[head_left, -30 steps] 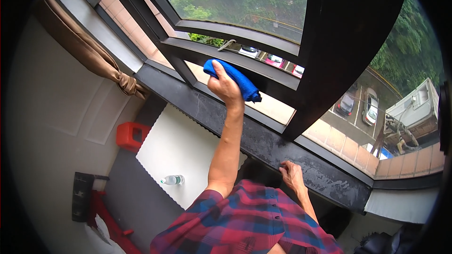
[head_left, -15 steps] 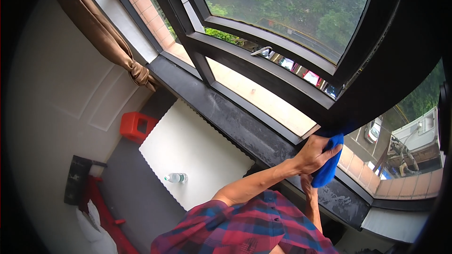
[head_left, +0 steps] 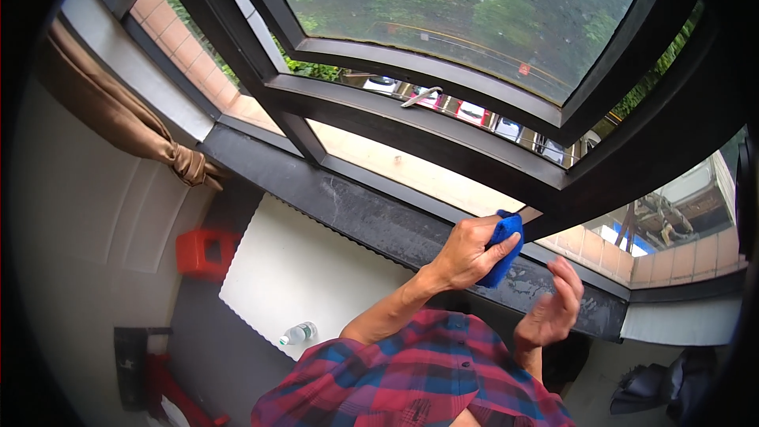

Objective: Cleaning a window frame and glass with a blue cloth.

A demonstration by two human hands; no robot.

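A blue cloth [head_left: 506, 257] is bunched in my left hand [head_left: 468, 255], the thumb pressed over it. Hand and cloth are at the dark window sill [head_left: 356, 212], close to the foot of the upright window frame post [head_left: 585, 198]. Part of the cloth hangs down over the sill. To the right, my right hand [head_left: 551, 308] is raised with its fingers loosely apart and holds nothing. Its fingertips are slightly blurred. A gap separates it from the cloth.
A white scallop-edged table [head_left: 292, 261] stands left of me, with a clear bottle [head_left: 298, 334] lying on it. Beyond it are a red stool [head_left: 207, 253] and a tied brown curtain [head_left: 118, 103]. The tilted window sash [head_left: 427, 75] with its handle [head_left: 421, 97] stands ajar. Dark fabric [head_left: 664, 383] lies lower right.
My right hand has come off the cloth and opened. My left hand still grips the cloth, now farther left in view. The whole view has shifted, and the window appears farther left.
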